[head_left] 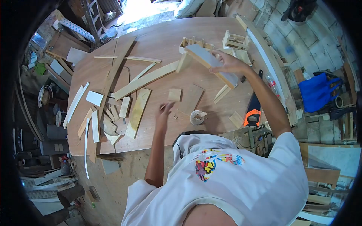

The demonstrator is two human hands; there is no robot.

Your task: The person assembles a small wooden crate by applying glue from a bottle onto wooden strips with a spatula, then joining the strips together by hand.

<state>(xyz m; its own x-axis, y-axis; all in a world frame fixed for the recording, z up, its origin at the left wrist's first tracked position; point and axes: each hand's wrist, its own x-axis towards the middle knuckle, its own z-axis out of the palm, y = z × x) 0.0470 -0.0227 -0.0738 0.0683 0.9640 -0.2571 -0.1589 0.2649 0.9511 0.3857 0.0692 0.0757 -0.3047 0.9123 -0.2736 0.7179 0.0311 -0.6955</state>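
My right hand (228, 63) grips a white-faced board with wooden edges (207, 62), held tilted above the far right part of the table. Over the table near its front middle is my left hand (164, 110), its fingers curled; whether it holds something small is hidden. A small square wood piece (174, 94) lies just beyond it. To its right are a thin brown board (192, 98) and a white cup (197, 117) with pale material at the rim. Small wooden frames (235, 40) stand at the back right, near the raised board.
Long planks (117, 71) and wood offcuts (110, 126) cover the left of the wooden table (158, 45). A saw with an orange handle (252, 117) lies at the right edge. Beyond it are a plastic bottle (272, 84) and, off the table, a blue bag (318, 92).
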